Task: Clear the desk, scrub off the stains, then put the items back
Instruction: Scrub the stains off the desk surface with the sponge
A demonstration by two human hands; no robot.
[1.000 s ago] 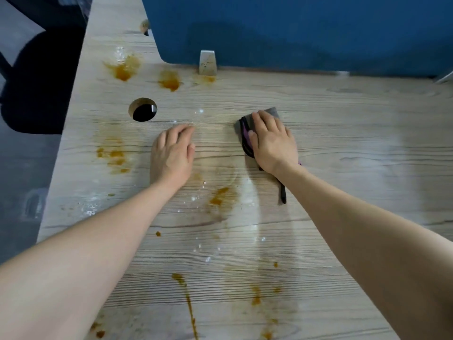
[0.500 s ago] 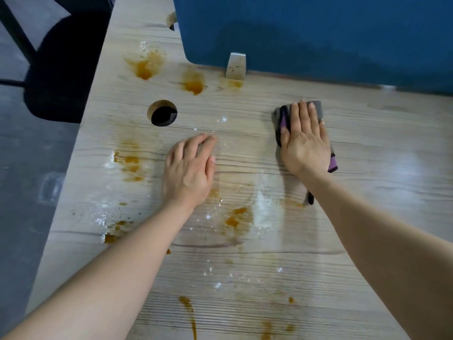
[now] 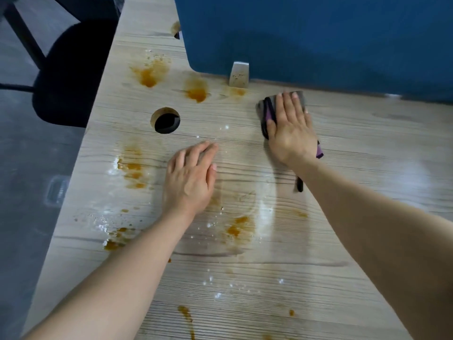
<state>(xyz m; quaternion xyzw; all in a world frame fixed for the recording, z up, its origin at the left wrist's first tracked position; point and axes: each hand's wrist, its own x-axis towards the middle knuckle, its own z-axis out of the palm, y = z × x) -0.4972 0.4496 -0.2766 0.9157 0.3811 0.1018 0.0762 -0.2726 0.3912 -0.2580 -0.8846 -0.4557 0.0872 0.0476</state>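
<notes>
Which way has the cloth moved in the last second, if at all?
Yes. The right hand has pushed the cloth away from the person, closer to the metal bracket at the blue divider.

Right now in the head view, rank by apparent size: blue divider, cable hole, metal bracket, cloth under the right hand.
1. Blue divider, by far.
2. Cloth, mostly covered, so unsure.
3. Cable hole.
4. Metal bracket, close to the hole.

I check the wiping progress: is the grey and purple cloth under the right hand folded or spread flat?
Folded: the grey and purple cloth shows stacked layers at its left edge beside the right hand.
</notes>
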